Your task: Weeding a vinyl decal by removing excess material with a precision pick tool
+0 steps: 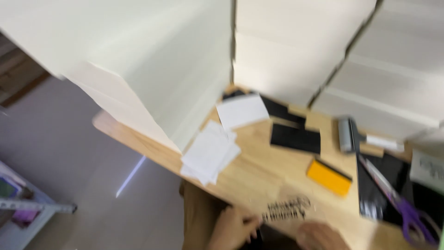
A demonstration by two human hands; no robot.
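Note:
The picture is blurred by motion. My left hand (233, 229) rests at the near edge of the wooden table (259, 176), fingers curled at the left end of a clear sheet with black lettering (286, 209). My right hand (319, 236) lies at the same edge, just below that sheet. Whether either hand grips the sheet is not visible. A pile of white paper slips (210, 152) sits up and to the left of the hands.
Tall stacks of white boxes (286, 46) fill the back of the table. On it lie a white card (242, 110), black strips (295, 138), a yellow squeegee (329, 177), a grey roller (345, 134) and purple-handled scissors (409, 214). A metal rack (27, 208) stands on the floor, left.

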